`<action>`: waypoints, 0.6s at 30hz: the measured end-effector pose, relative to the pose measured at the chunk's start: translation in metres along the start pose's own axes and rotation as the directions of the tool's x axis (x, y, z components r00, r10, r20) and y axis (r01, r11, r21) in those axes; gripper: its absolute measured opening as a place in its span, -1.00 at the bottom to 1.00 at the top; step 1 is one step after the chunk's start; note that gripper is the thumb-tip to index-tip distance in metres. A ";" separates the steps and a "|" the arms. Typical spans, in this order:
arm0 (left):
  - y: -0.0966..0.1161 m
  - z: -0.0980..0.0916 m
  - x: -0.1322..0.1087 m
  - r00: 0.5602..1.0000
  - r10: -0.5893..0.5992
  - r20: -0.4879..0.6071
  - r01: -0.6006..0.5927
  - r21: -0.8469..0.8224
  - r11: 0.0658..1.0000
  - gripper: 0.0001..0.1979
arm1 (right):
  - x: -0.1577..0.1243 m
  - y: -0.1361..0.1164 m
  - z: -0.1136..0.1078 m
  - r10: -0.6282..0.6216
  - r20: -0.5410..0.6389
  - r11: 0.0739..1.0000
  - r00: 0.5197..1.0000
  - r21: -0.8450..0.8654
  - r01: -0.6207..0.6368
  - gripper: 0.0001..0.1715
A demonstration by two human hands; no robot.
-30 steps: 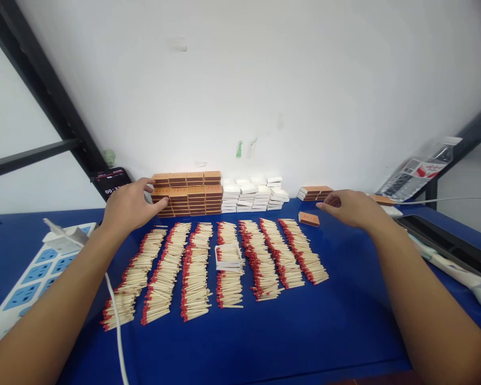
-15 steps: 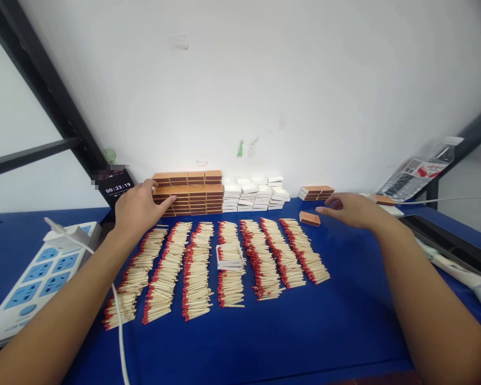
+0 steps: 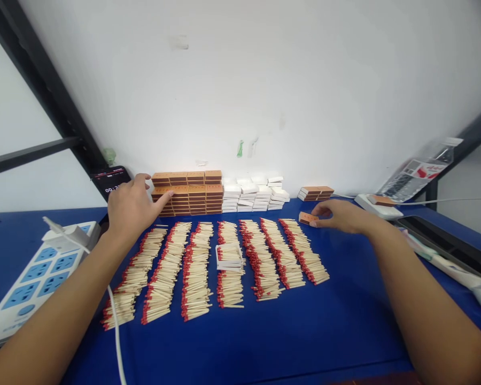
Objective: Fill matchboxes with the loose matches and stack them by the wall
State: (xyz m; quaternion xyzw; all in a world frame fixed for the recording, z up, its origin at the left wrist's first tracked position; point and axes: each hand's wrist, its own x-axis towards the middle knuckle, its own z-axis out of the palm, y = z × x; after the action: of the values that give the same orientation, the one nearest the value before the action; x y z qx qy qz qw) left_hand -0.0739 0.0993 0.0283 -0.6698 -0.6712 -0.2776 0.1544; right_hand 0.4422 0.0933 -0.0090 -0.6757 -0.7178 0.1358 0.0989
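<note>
My left hand (image 3: 129,207) is at the left end of the stacked brown matchboxes (image 3: 196,199), thumb stretched along their front and fingers curved behind; it is open, holding nothing. At the right, my right hand (image 3: 339,215) has its thumb and fingertips closed on the near end of a single matchbox (image 3: 305,217), which lies on the blue table. White matchbox trays (image 3: 254,193) are piled beside the brown stack. Several rows of red-tipped matches (image 3: 196,270) spread across the table. One white tray (image 3: 229,264) sits on the middle row.
Two small stacks of matchboxes (image 3: 316,193) stand by the wall. A power strip (image 3: 40,283) with a white cable and a phone (image 3: 112,182) are at left. At right are a plastic bottle (image 3: 419,170), a white adapter (image 3: 379,207) and a dark flat device (image 3: 444,243).
My right hand has moved left and down and closed on the single matchbox. My left hand has shifted slightly left, now covering part of the phone's timer.
</note>
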 end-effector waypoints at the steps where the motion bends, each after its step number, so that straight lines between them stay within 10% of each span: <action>1: 0.003 -0.001 -0.002 0.999 0.004 -0.036 -0.004 -0.020 1.000 -0.40 | 0.001 -0.002 0.001 0.005 0.011 1.000 1.000 -0.016 -0.005 -0.69; 7: 0.022 -0.012 -0.018 0.977 0.101 -0.189 -0.119 -0.088 0.989 -0.52 | 0.003 -0.010 0.004 -0.034 -0.120 0.998 0.992 -0.060 0.027 -0.63; 11: 0.027 -0.015 -0.030 0.954 0.211 -0.214 -0.234 -0.090 0.968 -0.60 | 0.004 -0.006 0.006 -0.017 0.028 0.997 0.999 -0.074 0.019 -0.52; 18: 0.039 -0.021 -0.048 0.872 0.488 0.039 -0.417 -0.461 0.783 -0.61 | 0.002 -0.011 0.004 0.057 0.024 0.988 0.998 -0.145 -0.053 -0.38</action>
State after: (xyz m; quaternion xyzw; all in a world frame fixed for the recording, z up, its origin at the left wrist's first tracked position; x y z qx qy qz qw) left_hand -0.0362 0.0461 0.0233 -0.8481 -0.4202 -0.3225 0.0088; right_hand 0.4303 0.0948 -0.0089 -0.6986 -0.7082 0.0958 0.0361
